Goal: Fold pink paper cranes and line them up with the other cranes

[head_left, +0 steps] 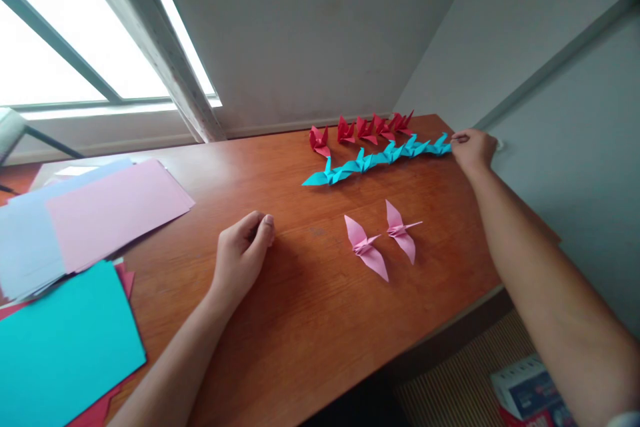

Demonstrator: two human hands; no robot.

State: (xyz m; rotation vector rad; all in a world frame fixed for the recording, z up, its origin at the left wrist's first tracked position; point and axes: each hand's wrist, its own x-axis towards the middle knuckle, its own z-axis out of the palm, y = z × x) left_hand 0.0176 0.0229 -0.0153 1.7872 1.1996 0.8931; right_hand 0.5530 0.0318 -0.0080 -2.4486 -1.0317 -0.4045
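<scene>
My right hand (473,150) reaches to the far right end of a row of turquoise paper cranes. Its fingers are closed at the tip of the last turquoise paper crane (440,146), at the wing. Loosely curled on the table, my left hand (245,247) is closed with nothing showing in it. The other turquoise cranes (363,161) stand wing to wing in a slanting line. Behind them stand several red paper cranes (367,130). Nearer to me, two pink paper cranes, one (365,249) left of the other (400,231), lie with wings spread.
Stacks of pink paper (120,207), pale blue paper (30,240) and turquoise paper (75,347) lie at the left, with red sheets beneath. The brown table (300,333) meets walls behind and at right. Below its front edge, a box (530,387) stands on the floor.
</scene>
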